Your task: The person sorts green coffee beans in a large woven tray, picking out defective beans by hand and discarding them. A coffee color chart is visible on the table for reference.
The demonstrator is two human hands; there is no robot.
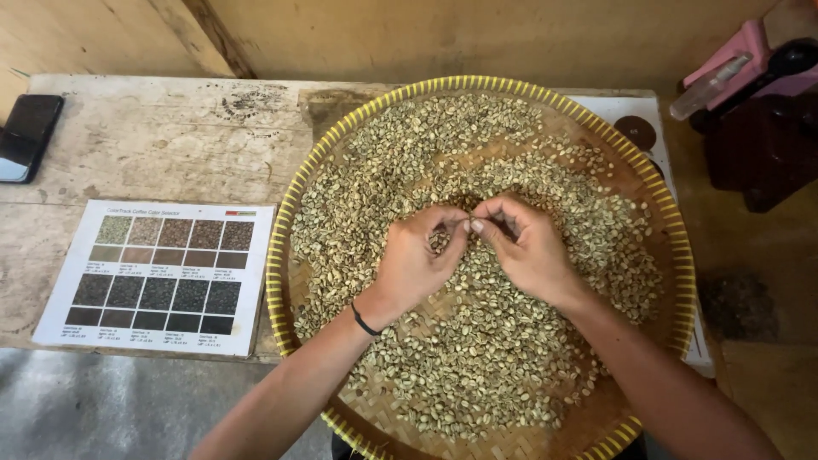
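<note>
I look down on a worn wooden table (162, 145). Beneath both hands lies a round woven tray (648, 183) with a yellow rim, spread with pale green coffee beans (477, 358). Left of my hands lies a printed colour chart (158, 277). My left hand (417, 260) cups several beans; my right hand (528, 247) pinches one at the fingertips.

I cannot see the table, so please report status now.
Left hand cupping beans, right hand pinching one. Both over woven tray. Nothing in the way.
</note>
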